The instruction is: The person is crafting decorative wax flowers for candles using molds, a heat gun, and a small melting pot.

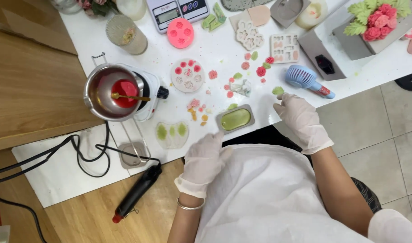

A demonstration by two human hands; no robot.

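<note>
A small grey rectangular mould (235,119) filled with green wax is set at the near edge of the white tabletop (224,49). Its left end is touched by the gloved left hand (203,159), whose fingers are loosely curled and closed on nothing. The gloved right hand (300,117) is rested just right of the mould, its fingertips at a small green wax leaf (278,90); whether the leaf is pinched cannot be told.

The white top is laid over a wooden surface (30,90), and grey floor tiles (386,130) are seen to the right. One clear leaf mould (172,134) with three green fillings is placed left of the hands. One steel melting pot (112,92) of red wax, with a stick across it, is stood on a small heater. One round white mould (188,75) with red fillings, one pink round mould (180,33), one blue handheld fan (305,78) and one black heat tool (138,191) are also counted. Small red and green wax pieces are scattered between them.
</note>
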